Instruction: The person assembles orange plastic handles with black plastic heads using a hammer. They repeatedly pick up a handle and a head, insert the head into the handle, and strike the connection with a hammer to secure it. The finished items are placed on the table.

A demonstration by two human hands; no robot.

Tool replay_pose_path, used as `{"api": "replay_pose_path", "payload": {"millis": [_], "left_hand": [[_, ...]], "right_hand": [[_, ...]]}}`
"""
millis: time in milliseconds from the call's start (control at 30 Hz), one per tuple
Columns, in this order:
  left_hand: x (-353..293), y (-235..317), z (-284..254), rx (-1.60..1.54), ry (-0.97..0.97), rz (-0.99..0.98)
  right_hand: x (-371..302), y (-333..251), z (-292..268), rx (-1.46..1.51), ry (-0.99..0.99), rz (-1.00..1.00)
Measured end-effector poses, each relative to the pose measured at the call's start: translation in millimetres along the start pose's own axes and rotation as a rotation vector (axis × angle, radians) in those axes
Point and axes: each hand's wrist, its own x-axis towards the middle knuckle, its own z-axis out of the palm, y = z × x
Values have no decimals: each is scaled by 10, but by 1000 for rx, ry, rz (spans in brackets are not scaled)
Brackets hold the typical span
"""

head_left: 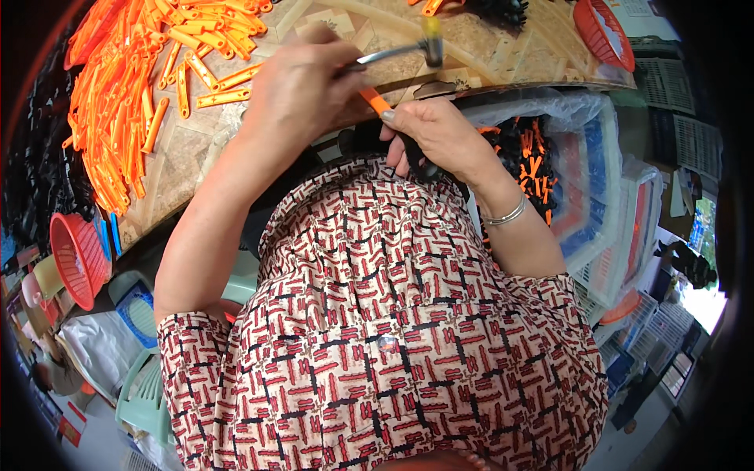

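Observation:
My left hand [302, 86], slightly blurred, is closed around a small hammer; its silver shaft [391, 54] points right and ends in a yellow-and-black head [433, 43]. Between my two hands runs a narrow orange plastic strip [375, 101], its lower end pinched under the thumb of my right hand [440, 135]. The strip's upper end disappears beside my left hand, so I cannot see whether that hand touches it. Something black [420, 157] shows below my right fingers, its shape mostly hidden. Both hands are over the near edge of the patterned table [184, 153].
A large heap of orange plastic strips [118, 118] covers the table's left side, with several loose ones near my left forearm. Red baskets stand at far right [605, 35] and lower left [81, 261]. A plastic-lined crate [585, 180] by my right arm holds black and orange pieces.

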Motion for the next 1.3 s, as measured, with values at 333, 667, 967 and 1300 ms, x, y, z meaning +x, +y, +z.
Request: {"api": "replay_pose_path", "payload": {"millis": [333, 667, 967, 1300], "left_hand": [[-796, 234, -299, 243, 54, -129], [-936, 401, -341, 421, -72, -80], [-915, 193, -501, -233, 253, -228], [-645, 54, -276, -690, 312, -521]], "right_hand": [[-11, 113, 40, 297, -27, -57], [8, 179, 45, 344, -52, -91], [-289, 240, -779, 1, -182, -142], [-215, -481, -1515, -1208, 853, -936]]}}
